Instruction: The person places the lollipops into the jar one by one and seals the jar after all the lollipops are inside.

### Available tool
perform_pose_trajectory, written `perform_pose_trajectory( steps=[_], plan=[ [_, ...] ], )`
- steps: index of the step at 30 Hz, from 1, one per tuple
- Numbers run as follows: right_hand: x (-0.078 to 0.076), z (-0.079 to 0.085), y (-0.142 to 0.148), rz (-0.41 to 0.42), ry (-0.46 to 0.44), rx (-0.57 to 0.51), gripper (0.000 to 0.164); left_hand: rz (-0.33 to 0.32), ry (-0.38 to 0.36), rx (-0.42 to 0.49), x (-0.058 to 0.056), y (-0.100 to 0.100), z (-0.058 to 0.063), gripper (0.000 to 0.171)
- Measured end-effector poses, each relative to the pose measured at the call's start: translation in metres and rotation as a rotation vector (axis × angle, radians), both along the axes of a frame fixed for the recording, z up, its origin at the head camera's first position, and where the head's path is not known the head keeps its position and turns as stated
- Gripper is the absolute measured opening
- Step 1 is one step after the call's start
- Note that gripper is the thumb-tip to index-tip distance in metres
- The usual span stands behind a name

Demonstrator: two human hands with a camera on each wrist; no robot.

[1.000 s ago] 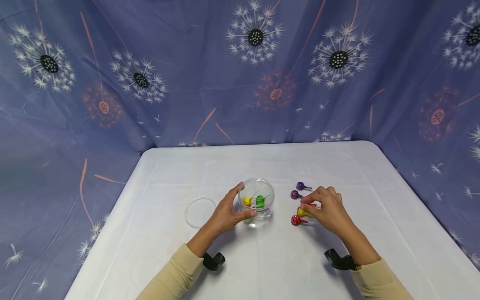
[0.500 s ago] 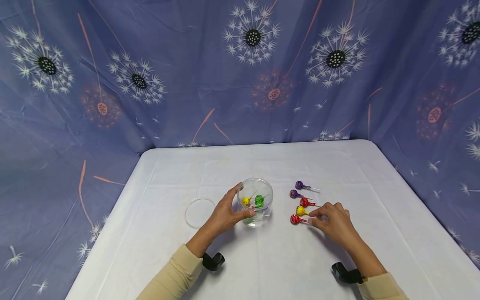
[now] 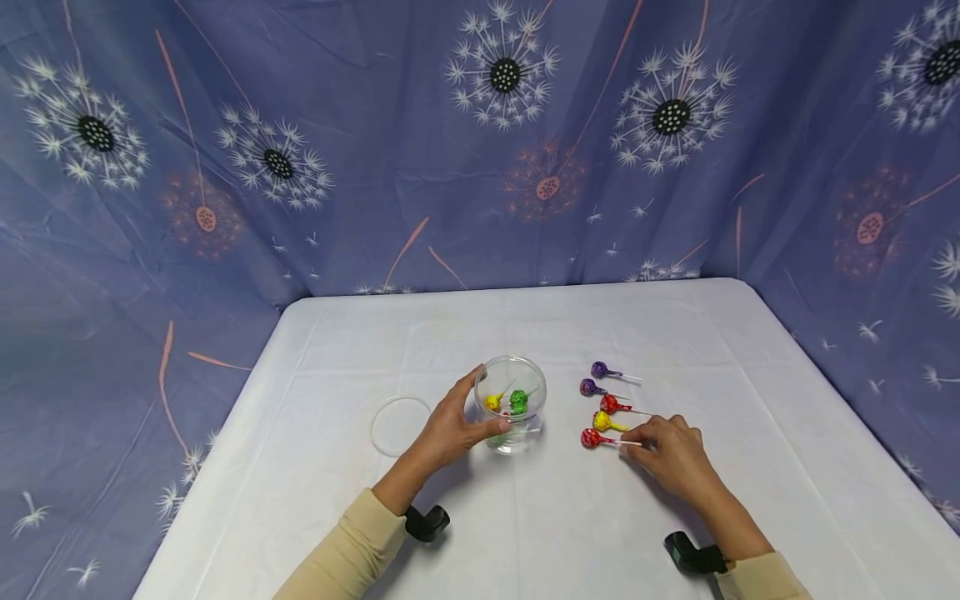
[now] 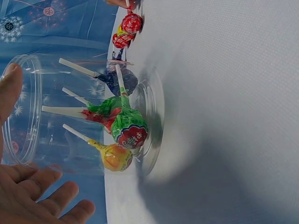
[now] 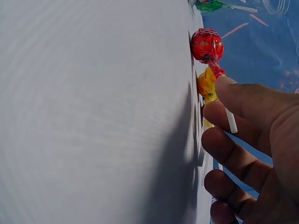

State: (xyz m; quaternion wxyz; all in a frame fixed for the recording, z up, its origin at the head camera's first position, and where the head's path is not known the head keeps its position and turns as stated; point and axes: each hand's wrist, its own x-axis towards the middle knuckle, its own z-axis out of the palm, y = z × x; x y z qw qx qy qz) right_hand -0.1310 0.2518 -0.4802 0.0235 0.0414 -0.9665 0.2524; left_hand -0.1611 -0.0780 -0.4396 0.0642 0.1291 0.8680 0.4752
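In the head view, my left hand [image 3: 453, 429] holds a clear round jar [image 3: 528, 435], fingers on its far left side and thumb at the front. Inside it, the left wrist view shows a yellow lollipop [image 4: 116, 157], green lollipops [image 4: 130, 128] and a dark purple one [image 4: 122, 81], sticks mostly pointing to the mouth. My right hand [image 3: 671, 454] pinches the white stick of the nearest red lollipop [image 3: 591, 438] between thumb and index finger. That lollipop's head lies at the near end of a column: a yellow lollipop [image 3: 602, 421], another red lollipop [image 3: 610, 404], then two purple lollipops [image 3: 599, 369].
Left of the jar, a thin round clear-white lid or ring [image 3: 373, 427] lies flat on the white-covered table [image 3: 337, 342]. A blue dandelion-print curtain [image 3: 375, 167] hangs behind and at both sides. Black wrist cameras [image 3: 427, 523] sit below both hands.
My right hand has moved toward me and slightly right, from over the yellow lollipop to the nearest red lollipop's stick, uncovering the others. The left hand and jar stay put.
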Motion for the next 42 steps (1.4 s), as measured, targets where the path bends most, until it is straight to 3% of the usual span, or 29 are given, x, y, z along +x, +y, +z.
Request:
perform_pose_trajectory(
  steps=[15, 23, 31, 42],
  plan=[
    [0.003, -0.001, 0.001, 0.024, 0.056, -0.070, 0.006, 0.001, 0.004, -0.008, 0.001, -0.001, 0.001, 0.094],
    [0.003, 0.009, 0.000, 0.031, 0.119, -0.096, 0.005, 0.002, 0.006, -0.007, 0.000, -0.001, 0.001, 0.092],
    [-0.004, 0.036, -0.006, 0.055, 0.224, -0.131, 0.008, 0.005, 0.007, -0.002, 0.000, -0.002, 0.001, 0.092],
    [-0.028, 0.095, -0.030, 0.128, 0.359, -0.183, 0.004, -0.004, 0.000, -0.007, -0.001, -0.004, -0.001, 0.093]
  ],
)
